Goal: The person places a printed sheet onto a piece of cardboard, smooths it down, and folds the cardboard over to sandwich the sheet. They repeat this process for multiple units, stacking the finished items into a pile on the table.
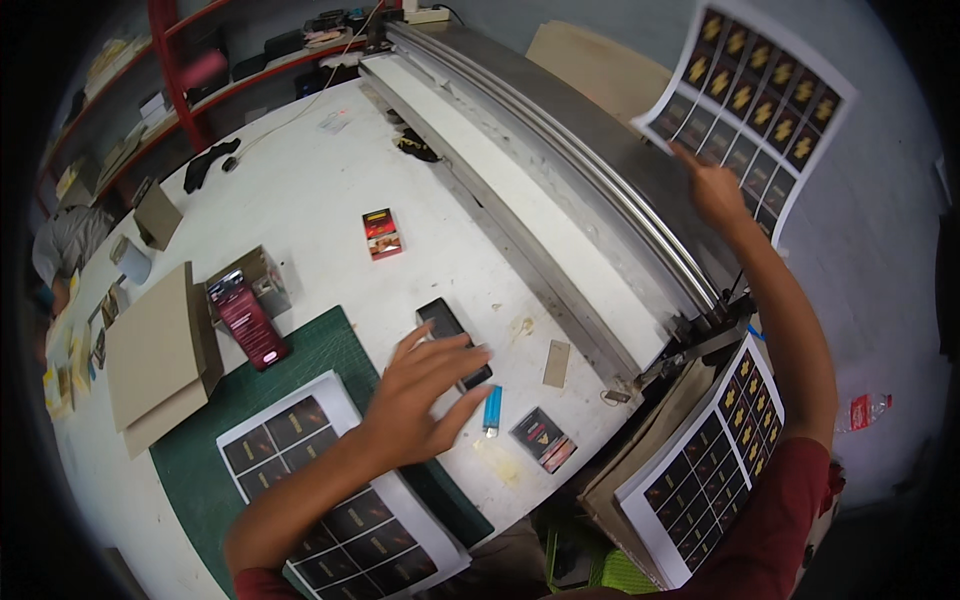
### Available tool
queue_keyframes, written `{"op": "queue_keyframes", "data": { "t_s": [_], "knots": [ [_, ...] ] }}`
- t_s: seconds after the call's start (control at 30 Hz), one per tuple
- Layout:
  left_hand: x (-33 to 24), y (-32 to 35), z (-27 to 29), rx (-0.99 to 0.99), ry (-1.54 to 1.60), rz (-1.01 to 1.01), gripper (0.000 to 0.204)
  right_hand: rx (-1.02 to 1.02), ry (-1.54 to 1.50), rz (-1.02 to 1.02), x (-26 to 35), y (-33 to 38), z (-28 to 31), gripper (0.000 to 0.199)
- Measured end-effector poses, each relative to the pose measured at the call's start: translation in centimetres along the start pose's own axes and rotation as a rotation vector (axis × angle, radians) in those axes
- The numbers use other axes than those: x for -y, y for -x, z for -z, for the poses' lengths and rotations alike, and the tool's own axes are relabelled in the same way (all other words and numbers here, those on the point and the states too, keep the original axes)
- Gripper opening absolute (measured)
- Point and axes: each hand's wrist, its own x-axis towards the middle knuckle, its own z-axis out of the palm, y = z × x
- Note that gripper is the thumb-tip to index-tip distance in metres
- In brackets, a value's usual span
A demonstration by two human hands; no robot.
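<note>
Sheet (755,95) in right hand (712,190), left hand (425,395) apart.

The right sleeve (785,510) is short, dark red cloth; beyond it, the right forearm (785,300) and right hand (716,192) are bare. Well left of that sleeve, the left sleeve (265,584) (only a scrap shows) matches it.

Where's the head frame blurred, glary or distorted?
Head view: the left hand looks motion-smeared at the fingers; the printed sheet in the right hand looks slightly soft; bright streaks run along the metal rails; the white table's edge bows; corners fall to black.
</note>
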Motion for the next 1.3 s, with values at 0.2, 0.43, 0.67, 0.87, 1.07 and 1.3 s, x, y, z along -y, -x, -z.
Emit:
{"op": "queue_keyframes", "data": {
  "t_s": [0.2,0.43,0.67,0.87,1.07,1.3],
  "knots": [
    [3.1,-9.2,-9.0,0.043,0.196,0.03,0.025,0.443,-0.385,0.035,3.0,-0.8,-1.2,0.047],
    [4.4,-14.1,-14.2,-0.076,0.353,0.292,0.03,0.383,-0.554,0.017,-3.6,1.2,-4.5,0.071],
    [4.7,-17.1,-17.6,-0.131,0.566,0.638,0.036,0.478,-0.559,-0.051,-2.1,0.6,-5.0,0.081],
    [3.5,-17.8,-17.6,-0.39,0.884,0.867,0.032,0.359,-1.018,-0.213,2.2,0.7,1.8,0.064],
    [1.3,-10.8,-10.8,-0.652,1.029,0.83,0.026,0.061,-0.994,-0.019,1.9,5.9,5.6,0.051],
    [-0.7,-3.3,0.4,-0.7,0.86,0.689,0.018,0.032,-0.386,0.301,13.2,11.4,9.0,0.082]
  ]
}}
